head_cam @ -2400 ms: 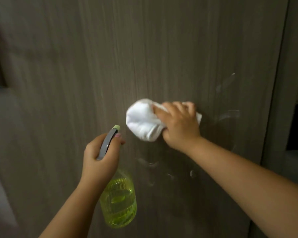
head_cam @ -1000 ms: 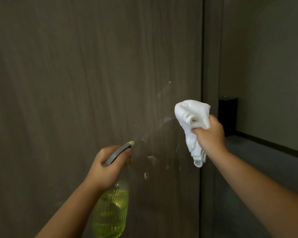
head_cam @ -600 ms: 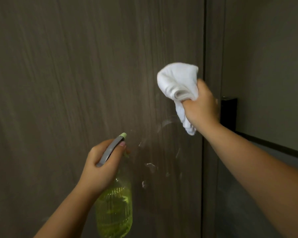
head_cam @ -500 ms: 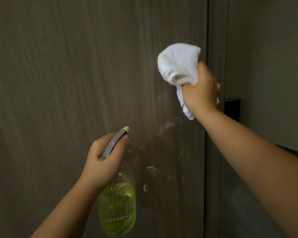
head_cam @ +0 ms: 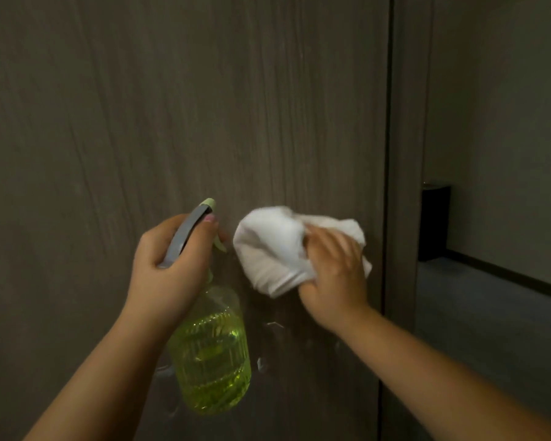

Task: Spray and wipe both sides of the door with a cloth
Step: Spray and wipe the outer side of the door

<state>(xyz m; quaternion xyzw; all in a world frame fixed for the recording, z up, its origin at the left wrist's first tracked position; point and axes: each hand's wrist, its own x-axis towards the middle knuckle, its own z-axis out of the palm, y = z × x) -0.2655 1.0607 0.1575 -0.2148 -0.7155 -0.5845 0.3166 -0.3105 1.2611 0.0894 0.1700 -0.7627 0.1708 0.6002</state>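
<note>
The right hand [head_cam: 334, 275] is pressing a bunched white cloth [head_cam: 274, 249] against the wood-grain door [head_cam: 204, 106], fingers curled over it, close to the door's right edge [head_cam: 387, 186], with wet streaks showing just below. The left hand [head_cam: 169, 268] is gripping the neck of a spray bottle [head_cam: 210, 358] of yellow-green liquid, fingers closed round it, just beside the cloth and in front of the door. Beyond the edge, a dim room is opening out, with bare floor [head_cam: 490, 329] and a dark box [head_cam: 434, 221] against the wall.
</note>
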